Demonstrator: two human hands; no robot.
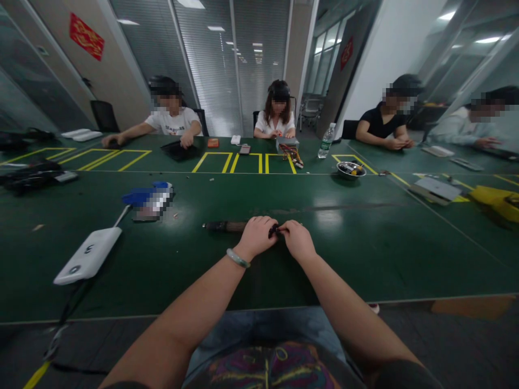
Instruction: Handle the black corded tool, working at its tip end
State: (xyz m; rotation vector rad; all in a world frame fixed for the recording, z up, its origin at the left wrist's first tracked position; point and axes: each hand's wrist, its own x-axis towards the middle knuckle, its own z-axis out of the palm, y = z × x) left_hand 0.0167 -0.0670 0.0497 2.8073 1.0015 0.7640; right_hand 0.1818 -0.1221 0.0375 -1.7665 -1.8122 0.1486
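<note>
A long dark cylindrical thing (231,226) lies on the green table, brownish along its middle, with a black left end and a small shiny tip. I cannot make out its exact kind. My left hand (258,235), with a pale bracelet at the wrist, is closed over its right part. Close beside it, the fingers of my right hand (298,236) are pinched on a small black part at the right end. Both hands almost touch there, and the fingers hide most of that end.
A white power strip (90,254) with a cable lies at left, near a blue-and-white packet (152,201). Farther off are a metal bowl (351,170) of small parts, a water bottle (326,141) and a grey box with wires (287,145). Several people sit across the green table (365,259).
</note>
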